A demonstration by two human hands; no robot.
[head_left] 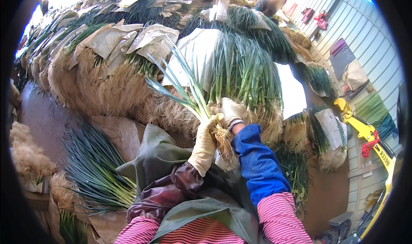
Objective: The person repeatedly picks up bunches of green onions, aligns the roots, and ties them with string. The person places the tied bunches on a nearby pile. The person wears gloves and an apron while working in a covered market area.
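My left hand (203, 142), in a cream work glove, grips a small bunch of green onions (198, 99) just above their roots. The long leaves slant up to the left, and the pale roots hang down beside the glove. Close by on the right, my right hand (231, 109), gloved too, has its fingers curled at the root end of a large pile of green onions (246, 79). Whatever those fingers hold is hidden. A maroon sleeve cover (167, 192) is on my left arm and a blue one (259, 162) on my right.
Rows of green onions with tan roots (90, 87) stretch behind, partly under paper sheets (154, 42). More loose onions (96, 167) lie at my left. A dark green apron (206, 214) covers my lap. A yellow metal arm (369, 134) stands at right; a person (270, 4) is far back.
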